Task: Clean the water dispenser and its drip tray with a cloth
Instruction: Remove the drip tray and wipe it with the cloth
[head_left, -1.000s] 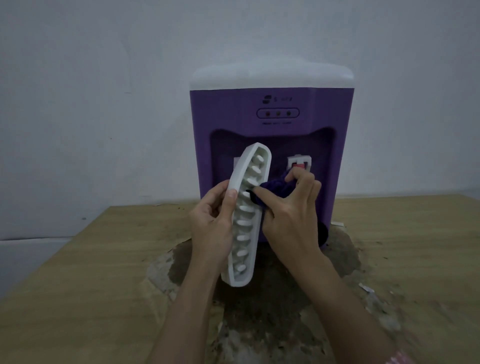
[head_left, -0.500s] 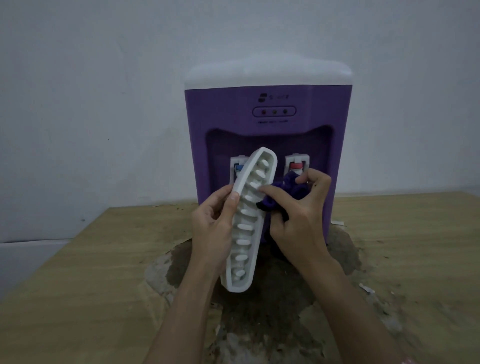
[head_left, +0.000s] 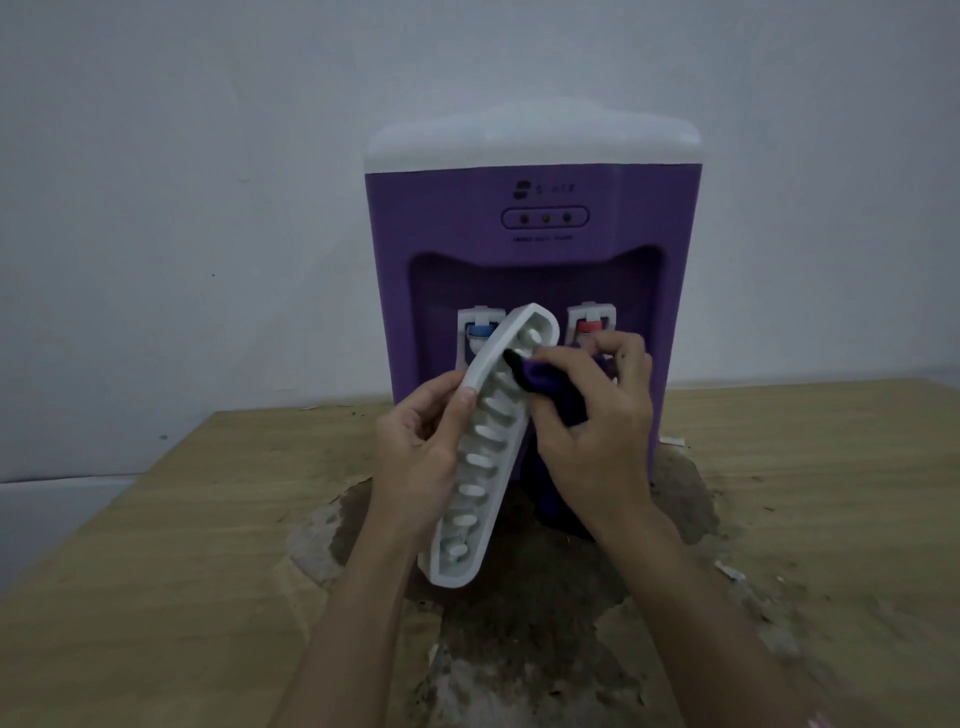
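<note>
We can't read the blurred logo and panel text on the purple dispenser (head_left: 535, 208). Left hand (head_left: 415, 457) grips the white drip tray (head_left: 483, 447) upright; right hand (head_left: 597, 426) clutches a purple cloth (head_left: 545, 384) against its grid. Cloth partly hidden behind the fingers.

At frame centre, the white drip tray (head_left: 485, 457) is held tilted by the left hand (head_left: 421, 457); a purple cloth (head_left: 550, 387) is pressed onto it by the right hand (head_left: 597, 431).

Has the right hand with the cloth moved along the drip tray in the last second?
Yes. The right hand has slid the cloth up the drip tray, toward its top end, nearer the red tap.
</note>
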